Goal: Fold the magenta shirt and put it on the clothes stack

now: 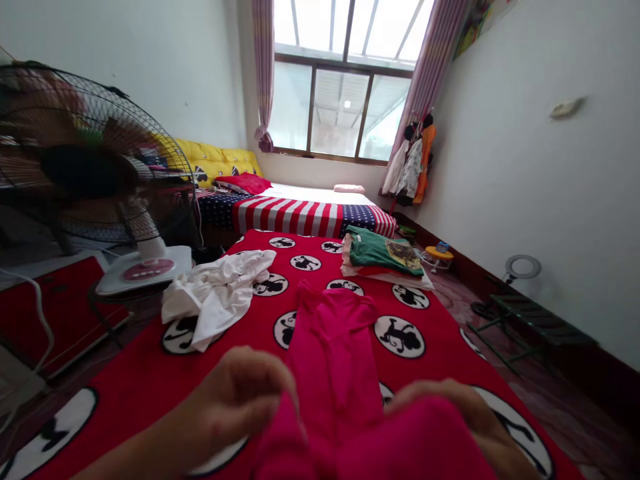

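A bright pink garment point(335, 340) of smooth cloth lies lengthwise on a red bed cover point(165, 393) with round white monkey prints. My left hand point(240, 393) pinches its near edge between thumb and fingers, lifting the cloth a little. On the other side, my right hand point(465, 413) grips the near part, and a raised pink fold hides most of its fingers. Both hands are slightly blurred. Whether the garment is a top or something else, I cannot tell.
Crumpled white clothing point(220, 293) lies on the left of the cover. A stack of folded clothes point(385, 253), green on top, sits far right. At left stands a running fan point(90, 167). A dark folding stool point(540, 320) and a ring light point(523, 267) stand near the right wall.
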`<state>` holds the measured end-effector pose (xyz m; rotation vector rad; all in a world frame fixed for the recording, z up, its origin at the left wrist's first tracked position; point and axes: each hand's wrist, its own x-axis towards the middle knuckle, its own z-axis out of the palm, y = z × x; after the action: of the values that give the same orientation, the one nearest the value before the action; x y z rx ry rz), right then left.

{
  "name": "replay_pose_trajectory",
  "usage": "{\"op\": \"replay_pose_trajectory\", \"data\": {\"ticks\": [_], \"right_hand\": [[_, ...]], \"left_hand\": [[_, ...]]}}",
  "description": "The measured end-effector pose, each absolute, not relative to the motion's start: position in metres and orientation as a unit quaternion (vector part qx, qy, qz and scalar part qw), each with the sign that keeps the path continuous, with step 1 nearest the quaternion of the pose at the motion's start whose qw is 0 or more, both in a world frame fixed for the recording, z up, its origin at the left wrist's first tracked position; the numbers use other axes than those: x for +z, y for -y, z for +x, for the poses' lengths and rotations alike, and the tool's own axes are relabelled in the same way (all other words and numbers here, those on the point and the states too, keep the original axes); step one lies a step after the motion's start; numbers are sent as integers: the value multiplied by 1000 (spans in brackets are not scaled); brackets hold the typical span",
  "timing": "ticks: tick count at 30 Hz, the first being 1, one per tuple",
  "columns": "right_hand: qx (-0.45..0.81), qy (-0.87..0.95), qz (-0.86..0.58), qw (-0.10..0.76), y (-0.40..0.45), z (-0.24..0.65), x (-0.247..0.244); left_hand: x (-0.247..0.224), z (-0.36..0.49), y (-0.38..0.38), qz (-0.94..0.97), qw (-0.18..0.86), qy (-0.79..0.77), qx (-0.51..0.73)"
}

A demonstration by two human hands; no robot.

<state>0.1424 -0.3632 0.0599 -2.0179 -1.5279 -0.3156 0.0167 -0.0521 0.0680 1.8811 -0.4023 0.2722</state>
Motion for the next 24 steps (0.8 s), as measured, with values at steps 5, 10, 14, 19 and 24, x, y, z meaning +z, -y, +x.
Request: {"op": "replay_pose_trajectory", "data": {"ticks": [5,10,14,19,24], "right_hand": [[151,246,-708,645,281,233,41],[143,128,-697,691,252,282,-18],[78,200,-731,648,253,284,-26],[13,214,-785,581,249,289,-24],[-2,206,-789,578,247,295,-30]], "left_hand": [[46,144,41,585,792,-153,86],[-10,187,35,581,780,-209,102],[-18,183,37,651,725,-136,178],[-16,189,33,667,698,-158,204],[-27,192,26,639,722,-193,180]]}}
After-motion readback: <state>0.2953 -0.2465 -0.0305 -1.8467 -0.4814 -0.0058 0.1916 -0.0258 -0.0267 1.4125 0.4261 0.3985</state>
